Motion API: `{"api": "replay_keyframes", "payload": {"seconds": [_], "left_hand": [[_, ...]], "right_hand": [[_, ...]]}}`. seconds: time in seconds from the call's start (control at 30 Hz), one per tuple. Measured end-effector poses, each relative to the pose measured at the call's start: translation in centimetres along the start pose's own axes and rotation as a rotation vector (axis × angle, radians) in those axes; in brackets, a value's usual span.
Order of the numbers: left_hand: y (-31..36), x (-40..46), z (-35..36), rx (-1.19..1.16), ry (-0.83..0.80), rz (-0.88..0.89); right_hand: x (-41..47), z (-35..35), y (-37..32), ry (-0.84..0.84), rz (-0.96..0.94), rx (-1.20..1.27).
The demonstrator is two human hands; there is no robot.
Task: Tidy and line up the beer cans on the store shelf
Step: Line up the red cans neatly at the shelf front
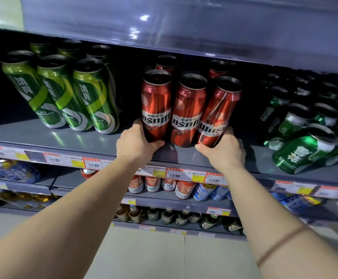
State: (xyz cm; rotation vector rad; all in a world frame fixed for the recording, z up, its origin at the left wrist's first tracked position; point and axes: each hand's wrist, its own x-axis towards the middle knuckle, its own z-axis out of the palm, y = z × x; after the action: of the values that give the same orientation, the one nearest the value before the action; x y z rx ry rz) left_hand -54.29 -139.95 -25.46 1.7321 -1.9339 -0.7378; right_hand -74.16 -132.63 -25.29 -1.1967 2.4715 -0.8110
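Three red cans [186, 109] stand in a front row at the middle of the shelf [67, 137], near its edge, with more red cans behind them. The left hand [138, 142] grips the base of the left red can [156, 106], thumb across its near side, and the right hand [223, 147] grips the base of the right red can [217, 113], thumb in front. The two left cans seem to have their labels upside down, and the right one leans against the middle can. To do this step well, I would press both end cans gently inward so the three touch, stand the right one upright, bring the bases level with the shelf edge, and turn the labels to face out. Holding low keeps the tall cans from tipping back into the rear row. Left of them the green cans [63, 93] already stand in a neat row, well apart. To the right the dark green cans [303, 150] are disordered, the near one lying on its side, close enough to catch an elbow. Price tags [174, 173] run along the shelf edge, with bottles [182, 218] on shelves below.
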Motion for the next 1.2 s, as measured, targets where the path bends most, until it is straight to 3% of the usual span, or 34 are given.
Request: {"api": "replay_keyframes", "payload": {"seconds": [0.37, 0.53, 0.83, 1.07, 1.2], "left_hand": [[0.3, -0.2, 0.1, 0.022, 0.035, -0.010], [0.7, -1.0, 0.0, -0.139, 0.162, 0.054], [0.7, -1.6, 1.1, -0.161, 0.163, 0.062], [2.6, -5.9, 0.1, -0.222, 0.415, 0.196], [5.8, -8.4, 0.2, -0.400, 0.257, 0.309]], "right_hand": [[0.0, 0.0, 0.0, 0.001, -0.009, -0.004], [0.3, -0.7, 0.0, -0.062, -0.011, 0.028], [0.9, -0.9, -0.1, -0.091, 0.007, 0.015], [-0.3, -3.0, 1.0, -0.155, 0.011, 0.205], [-2.5, -5.0, 2.4, -0.103, -0.029, 0.157]]}}
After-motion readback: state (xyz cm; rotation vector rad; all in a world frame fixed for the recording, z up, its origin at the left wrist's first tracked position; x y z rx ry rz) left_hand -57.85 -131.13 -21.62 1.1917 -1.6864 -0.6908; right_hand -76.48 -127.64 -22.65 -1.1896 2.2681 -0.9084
